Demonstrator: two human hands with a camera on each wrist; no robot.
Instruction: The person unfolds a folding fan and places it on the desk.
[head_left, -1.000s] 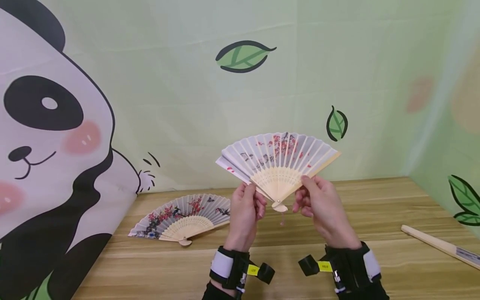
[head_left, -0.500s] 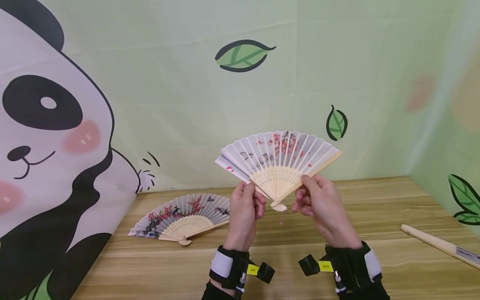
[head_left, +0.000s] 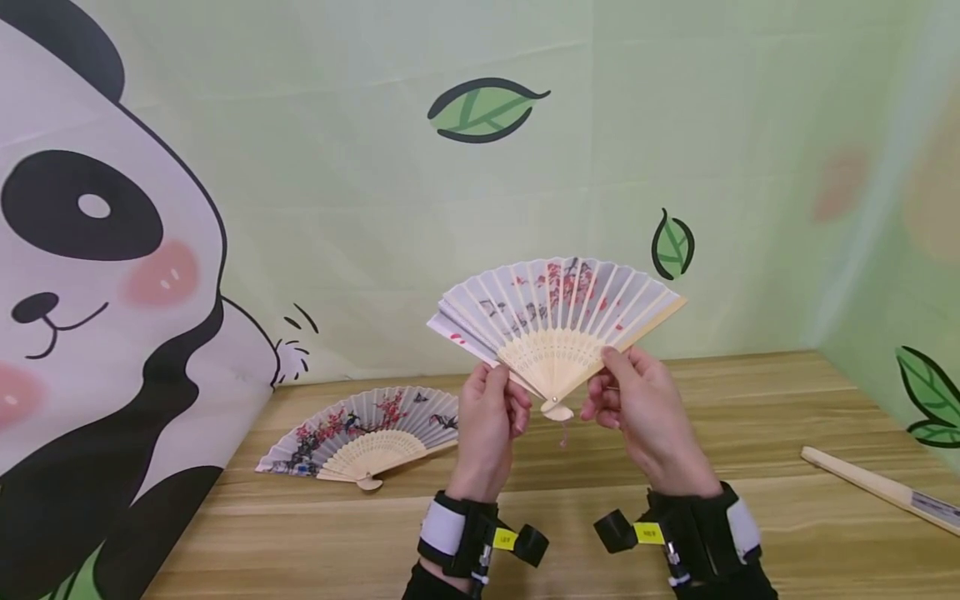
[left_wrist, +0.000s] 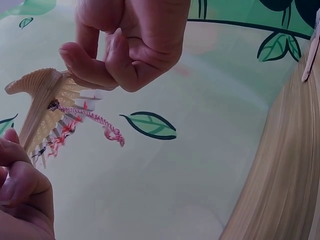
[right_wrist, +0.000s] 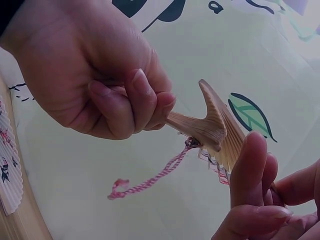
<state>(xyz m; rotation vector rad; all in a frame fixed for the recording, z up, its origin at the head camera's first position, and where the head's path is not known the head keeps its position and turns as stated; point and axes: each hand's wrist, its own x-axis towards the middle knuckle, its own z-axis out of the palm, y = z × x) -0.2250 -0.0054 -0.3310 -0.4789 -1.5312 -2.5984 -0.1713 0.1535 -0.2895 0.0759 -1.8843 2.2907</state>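
Both hands hold up a partly spread folding fan (head_left: 555, 358), pale with red blossoms and cream pierced ribs. My left hand (head_left: 483, 433) pinches the left side, where some ribs are still bunched together. On the right, my right hand (head_left: 652, 417) pinches the outer guard stick between thumb and fingers. The fan's pivot end points down between the hands. From it dangles a pink braided cord (right_wrist: 155, 180), also plain in the left wrist view. The right wrist view shows the left fingers (right_wrist: 120, 105) curled on the stacked sticks near the pivot.
A second folding fan (head_left: 360, 437), spread open, lies on the wooden table (head_left: 300, 542) at left, partly behind the left hand. At right lies a folded fan (head_left: 862, 479), cut off by the frame edge. A green printed backdrop (head_left: 360, 208) with a panda stands behind.
The held fan has risen slightly and its leaf faces me a little more, its tips spanning marginally wider. Both hands keep their hold. The fans on the table stay put.
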